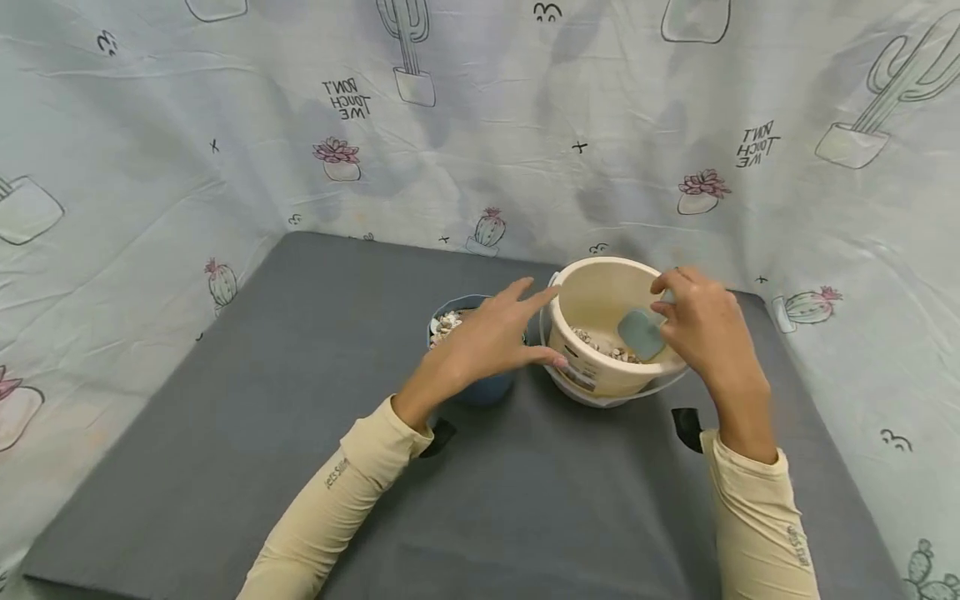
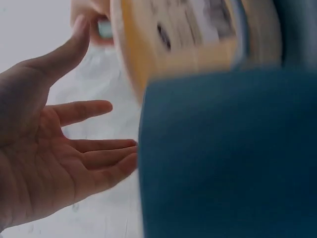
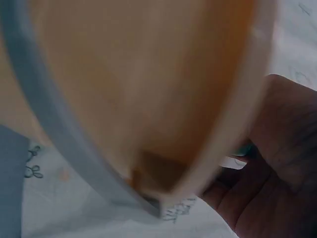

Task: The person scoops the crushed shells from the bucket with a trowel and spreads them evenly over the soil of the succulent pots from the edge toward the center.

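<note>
My right hand [image 1: 705, 325] grips a blue-green scoop [image 1: 641, 333] by its handle, most of which the fingers hide. The scoop's bowl hangs inside a cream bucket [image 1: 633, 383], over small pale pieces [image 1: 596, 342] like pebbles or shells at the bottom. At the bucket's left side my left hand [image 1: 487, 337] is spread, thumb and fingers apart, holding nothing; whether it touches the rim cannot be told. Beneath that hand stands a blue container [image 1: 487, 390] with similar pale pieces [image 1: 447, 323], partly hidden by the hand. The left wrist view shows the open palm [image 2: 54, 153] beside the container.
Both vessels stand on a grey-covered table [image 1: 225, 400], towards its far right. A thin bail handle [image 1: 667, 385] hangs round the bucket's front. Behind and beside the table hangs a white cactus-print cloth [image 1: 480, 150]. Dark patches [image 1: 687, 429] lie near both wrists.
</note>
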Tool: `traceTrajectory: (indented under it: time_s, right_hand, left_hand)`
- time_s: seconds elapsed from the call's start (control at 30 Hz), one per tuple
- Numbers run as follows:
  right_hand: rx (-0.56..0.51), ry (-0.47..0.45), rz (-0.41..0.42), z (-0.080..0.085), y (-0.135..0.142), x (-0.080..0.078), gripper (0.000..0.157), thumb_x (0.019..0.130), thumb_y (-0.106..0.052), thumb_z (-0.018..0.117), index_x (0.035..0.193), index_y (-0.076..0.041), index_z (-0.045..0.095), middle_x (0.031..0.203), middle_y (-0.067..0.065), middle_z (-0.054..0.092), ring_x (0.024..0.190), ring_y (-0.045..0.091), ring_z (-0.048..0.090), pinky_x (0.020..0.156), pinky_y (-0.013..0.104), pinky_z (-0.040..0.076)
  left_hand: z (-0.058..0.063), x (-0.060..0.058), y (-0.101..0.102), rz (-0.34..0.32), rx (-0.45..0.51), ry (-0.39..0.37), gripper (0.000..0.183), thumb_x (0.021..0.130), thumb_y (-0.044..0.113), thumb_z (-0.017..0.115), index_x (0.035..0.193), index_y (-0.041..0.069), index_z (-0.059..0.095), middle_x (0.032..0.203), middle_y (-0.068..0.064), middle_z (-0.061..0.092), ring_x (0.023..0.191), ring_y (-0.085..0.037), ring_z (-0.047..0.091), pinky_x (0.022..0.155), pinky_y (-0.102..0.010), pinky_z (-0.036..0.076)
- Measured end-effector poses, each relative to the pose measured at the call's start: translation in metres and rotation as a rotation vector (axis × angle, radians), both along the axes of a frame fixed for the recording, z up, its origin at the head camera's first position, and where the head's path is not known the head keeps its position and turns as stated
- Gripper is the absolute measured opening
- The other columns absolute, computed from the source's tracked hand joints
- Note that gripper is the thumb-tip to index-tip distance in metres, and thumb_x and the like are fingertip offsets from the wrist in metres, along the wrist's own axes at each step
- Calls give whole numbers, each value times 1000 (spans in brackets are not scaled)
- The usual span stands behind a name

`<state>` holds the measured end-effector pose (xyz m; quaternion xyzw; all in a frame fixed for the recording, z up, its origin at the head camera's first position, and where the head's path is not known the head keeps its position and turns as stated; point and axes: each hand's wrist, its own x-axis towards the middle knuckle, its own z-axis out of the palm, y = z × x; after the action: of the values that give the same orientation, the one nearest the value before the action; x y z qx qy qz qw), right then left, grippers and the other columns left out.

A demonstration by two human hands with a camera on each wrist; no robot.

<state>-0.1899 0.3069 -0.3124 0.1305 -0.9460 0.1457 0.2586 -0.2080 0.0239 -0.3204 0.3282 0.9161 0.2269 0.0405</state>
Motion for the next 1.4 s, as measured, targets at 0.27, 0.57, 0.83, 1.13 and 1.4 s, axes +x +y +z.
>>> traceTrajectory:
  time_s: [0.27, 0.57, 0.83, 1.13, 1.4]
  right_hand:
    - [-63, -51, -36, -18, -19, -13, 2, 91, 1, 70, 92, 3, 69, 81, 23, 67, 57, 32, 54, 57, 49, 46]
    - [-318, -224, -263, -18, -24, -26, 19, 94, -16, 66, 96, 1, 73, 62, 12, 67, 50, 21, 50, 54, 35, 41]
    - [-556, -412, -220, -11, -9, -32, 26, 97, -20, 67, 108, 3, 71, 60, -2, 75, 56, 7, 74, 63, 16, 50]
    - [-930, -412, -56, -1, 12, -15, 17, 97, -4, 70, 105, 9, 64, 64, -9, 70, 53, 5, 73, 64, 15, 59]
    - [-1254, -276, 114, 3, 41, -3, 14, 92, 7, 73, 84, -3, 70, 65, 2, 72, 49, 13, 71, 54, 21, 60]
  left_hand:
    - [-13, 8, 23, -17, 119, 79, 51, 92, 44, 79, 125, 5, 75, 145, -21, 58, 126, -30, 66, 93, -38, 61]
    - [-21, 9, 22, -37, 191, 102, 52, 92, 38, 80, 134, 8, 72, 153, -25, 53, 133, -33, 63, 95, -40, 61]
    - [-25, 10, 23, -10, 223, 110, 50, 92, 37, 82, 130, 6, 74, 153, -23, 53, 135, -35, 62, 98, -43, 61]
    - [-26, 8, 26, -18, 237, 123, 55, 93, 36, 80, 138, 6, 69, 158, -26, 48, 134, -36, 64, 92, -42, 63]
    - [-26, -2, 29, -50, 226, 133, 52, 93, 38, 79, 136, 9, 71, 161, -26, 45, 145, -38, 54, 98, -45, 61]
